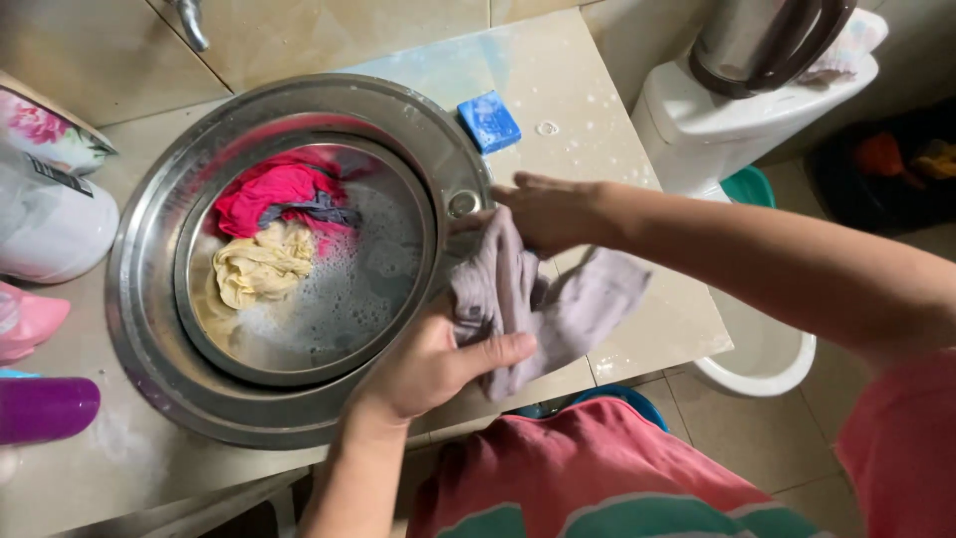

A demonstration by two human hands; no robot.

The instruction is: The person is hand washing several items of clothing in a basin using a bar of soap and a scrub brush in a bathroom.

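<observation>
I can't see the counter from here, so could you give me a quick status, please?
Left hand and right hand both gripping grey cloth. Cloth beside steel basin. Nothing in the way.

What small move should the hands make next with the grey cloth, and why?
Probably rub the grey cloth between both hands. The left hand and right hand grip it over the basin rim, outside the soapy water, and the blue soap bar lies aside.
</observation>
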